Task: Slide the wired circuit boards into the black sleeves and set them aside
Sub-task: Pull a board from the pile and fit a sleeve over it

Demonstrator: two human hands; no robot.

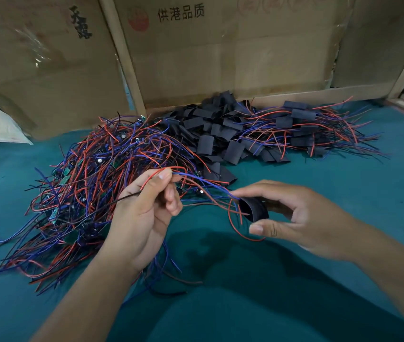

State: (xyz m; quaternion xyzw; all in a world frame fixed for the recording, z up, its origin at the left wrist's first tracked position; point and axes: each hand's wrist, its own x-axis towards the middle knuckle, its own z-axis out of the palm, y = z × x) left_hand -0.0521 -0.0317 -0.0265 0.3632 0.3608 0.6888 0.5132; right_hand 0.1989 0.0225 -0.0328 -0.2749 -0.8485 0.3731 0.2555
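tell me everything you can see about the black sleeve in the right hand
The black sleeve is a short, matte tube, seemingly thin flexible plastic, squeezed into an open oval. The right hand pinches it between thumb and fingers above the teal table, its mouth facing left. Red and blue wires from the left hand reach into its opening.

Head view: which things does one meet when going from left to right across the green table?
Pile of wired circuit boards → left hand pinching wires → black sleeve held by right hand; farther back, loose sleeves → finished sleeved boards.
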